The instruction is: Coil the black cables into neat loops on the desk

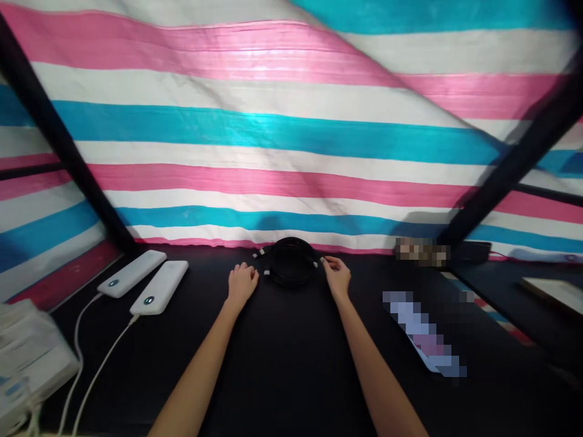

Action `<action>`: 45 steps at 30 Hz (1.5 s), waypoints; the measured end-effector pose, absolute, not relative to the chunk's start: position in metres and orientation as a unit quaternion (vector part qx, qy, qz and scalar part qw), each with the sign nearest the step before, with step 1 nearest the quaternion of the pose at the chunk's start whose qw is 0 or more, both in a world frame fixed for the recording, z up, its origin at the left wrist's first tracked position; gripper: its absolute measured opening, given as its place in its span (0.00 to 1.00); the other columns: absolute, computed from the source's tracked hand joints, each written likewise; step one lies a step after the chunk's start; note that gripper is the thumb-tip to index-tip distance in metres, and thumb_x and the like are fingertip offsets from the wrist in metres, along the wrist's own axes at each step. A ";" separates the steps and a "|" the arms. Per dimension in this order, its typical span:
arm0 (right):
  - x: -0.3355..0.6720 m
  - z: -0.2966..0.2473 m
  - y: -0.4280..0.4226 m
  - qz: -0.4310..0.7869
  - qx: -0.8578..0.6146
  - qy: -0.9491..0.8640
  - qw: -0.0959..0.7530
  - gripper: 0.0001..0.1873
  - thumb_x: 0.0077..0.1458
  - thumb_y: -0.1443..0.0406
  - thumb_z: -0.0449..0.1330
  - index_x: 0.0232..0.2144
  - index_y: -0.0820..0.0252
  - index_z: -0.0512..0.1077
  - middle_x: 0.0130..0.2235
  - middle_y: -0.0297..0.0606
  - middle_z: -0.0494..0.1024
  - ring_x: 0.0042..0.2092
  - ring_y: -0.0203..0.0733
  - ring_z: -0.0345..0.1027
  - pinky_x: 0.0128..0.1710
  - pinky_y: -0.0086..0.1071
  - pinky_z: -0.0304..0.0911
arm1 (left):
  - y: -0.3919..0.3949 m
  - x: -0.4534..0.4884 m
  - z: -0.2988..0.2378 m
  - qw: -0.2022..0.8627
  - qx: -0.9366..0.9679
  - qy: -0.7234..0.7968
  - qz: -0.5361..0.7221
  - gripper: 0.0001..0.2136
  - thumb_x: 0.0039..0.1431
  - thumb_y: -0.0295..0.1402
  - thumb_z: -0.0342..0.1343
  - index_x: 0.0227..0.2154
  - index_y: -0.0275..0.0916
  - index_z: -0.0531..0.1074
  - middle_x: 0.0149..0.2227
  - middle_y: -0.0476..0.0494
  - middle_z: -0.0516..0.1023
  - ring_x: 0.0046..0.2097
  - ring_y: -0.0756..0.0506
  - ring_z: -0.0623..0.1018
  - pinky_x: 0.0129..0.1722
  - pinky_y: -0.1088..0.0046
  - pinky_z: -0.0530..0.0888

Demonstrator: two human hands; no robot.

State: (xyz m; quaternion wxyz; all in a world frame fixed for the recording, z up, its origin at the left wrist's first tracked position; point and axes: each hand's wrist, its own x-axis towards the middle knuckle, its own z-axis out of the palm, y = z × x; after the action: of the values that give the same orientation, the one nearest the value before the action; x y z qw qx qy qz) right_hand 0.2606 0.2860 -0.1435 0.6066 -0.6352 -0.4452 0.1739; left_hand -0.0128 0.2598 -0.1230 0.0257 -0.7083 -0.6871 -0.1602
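A coil of black cables (291, 282) lies on the black tabletop near the striped back wall. Several pale plugs stick out at its left and right sides. Just left of the coil, my left hand (243, 283) rests on the table with its fingers curled in, and nothing shows in it. My right hand (337, 277) is at the coil's right side, thumb and forefinger pinched on a small pale cable plug. Another plug (315, 264) lies beside those fingertips, against the coil.
Two white power banks (159, 288) with white cords lie to the left. A white bundle (31, 364) sits at the left edge. A blurred-out flat object (423, 337) lies on the right, with another pixelated item (421, 252) behind it. Dark poles (505, 152) frame the space.
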 end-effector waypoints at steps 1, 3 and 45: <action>0.261 -0.144 0.286 0.175 -0.635 -0.444 0.608 0.23 0.43 0.51 0.60 0.33 0.64 0.75 0.24 0.37 0.74 0.24 0.39 0.64 0.27 0.31 0.60 | 0.260 -0.013 -0.123 0.029 -0.710 -0.685 -0.159 0.15 0.61 0.36 0.42 0.26 0.39 0.71 0.36 0.41 0.72 0.42 0.42 0.70 0.39 0.68 0.63; 0.261 -0.144 0.287 0.173 -0.635 -0.441 0.609 0.21 0.44 0.52 0.59 0.33 0.63 0.75 0.24 0.37 0.74 0.25 0.39 0.65 0.28 0.31 0.60 | 0.260 -0.013 -0.123 0.035 -0.712 -0.683 -0.156 0.15 0.61 0.36 0.42 0.25 0.38 0.71 0.36 0.41 0.72 0.41 0.42 0.70 0.38 0.68 0.63; 0.261 -0.142 0.286 0.158 -0.657 -0.448 0.585 0.16 0.42 0.58 0.58 0.31 0.61 0.76 0.27 0.37 0.76 0.27 0.39 0.65 0.30 0.31 0.60 | 0.261 -0.012 -0.129 0.052 -0.708 -0.685 -0.166 0.14 0.61 0.35 0.43 0.26 0.39 0.71 0.36 0.41 0.72 0.41 0.42 0.70 0.38 0.67 0.63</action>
State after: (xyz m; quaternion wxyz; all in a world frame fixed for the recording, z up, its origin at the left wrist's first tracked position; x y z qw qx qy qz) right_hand 0.2609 0.2856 -0.1423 0.5852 -0.6574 -0.4475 0.1584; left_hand -0.0116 0.2613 -0.1295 0.0520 -0.7075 -0.6849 -0.1663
